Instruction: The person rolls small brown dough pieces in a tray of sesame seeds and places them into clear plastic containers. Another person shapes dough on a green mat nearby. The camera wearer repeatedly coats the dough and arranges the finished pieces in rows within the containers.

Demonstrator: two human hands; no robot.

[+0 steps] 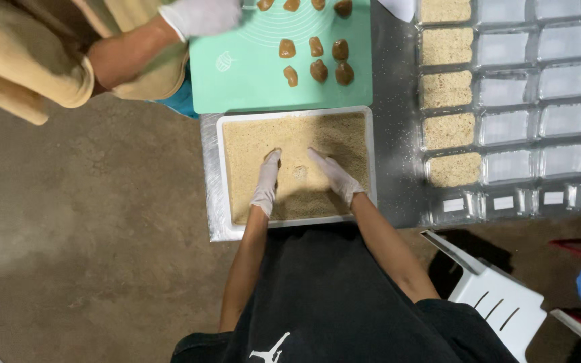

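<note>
Our left hand (265, 183) and right hand (336, 176), gloved with fingers spread flat, press into the crumb coating (250, 144) filling the white tray (220, 168) at frame centre, seemingly burying a piece. Above it, brown dough pieces (317, 60) wait on the green mat (237, 81), within a co-worker's gloved hand (200, 17) reach at upper left.

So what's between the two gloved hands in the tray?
In the head view, only the sandy crumb coating lies between the left hand and the right hand, with a small lump half-buried in it inside the white tray.
</note>
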